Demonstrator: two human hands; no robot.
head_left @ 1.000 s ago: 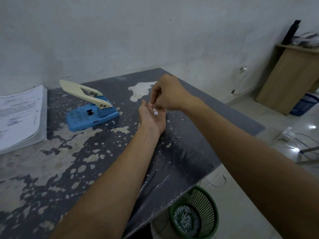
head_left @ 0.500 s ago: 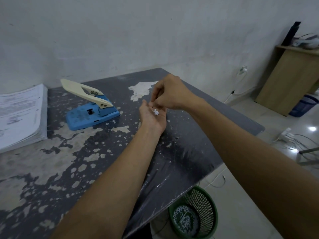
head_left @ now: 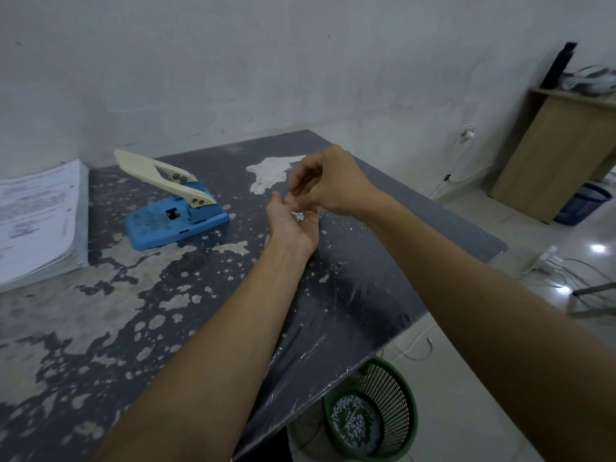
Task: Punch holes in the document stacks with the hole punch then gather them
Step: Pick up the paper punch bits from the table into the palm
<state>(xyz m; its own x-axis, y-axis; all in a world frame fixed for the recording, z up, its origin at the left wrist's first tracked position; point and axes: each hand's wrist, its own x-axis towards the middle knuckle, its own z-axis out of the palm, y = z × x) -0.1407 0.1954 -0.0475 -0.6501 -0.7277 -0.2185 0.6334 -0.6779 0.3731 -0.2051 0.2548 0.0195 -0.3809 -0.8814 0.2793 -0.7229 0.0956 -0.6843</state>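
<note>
Head view: left hand (head_left: 293, 221), palm up with fingers relaxed, cups white paper bits (head_left: 299, 216) over the counter (head_left: 366, 295); right hand (head_left: 328, 181) curls above it, fingertips pinched. Hole punch (head_left: 173, 211) stands just left; document stack (head_left: 36, 218) at the far-left edge. Green basket (head_left: 376, 411) sits below the counter's near-right edge.

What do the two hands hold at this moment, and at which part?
The left hand lies palm up and cups a few small white paper bits in its palm. The right hand hovers over them with curled fingers; whether it pinches any cannot be told.
</note>
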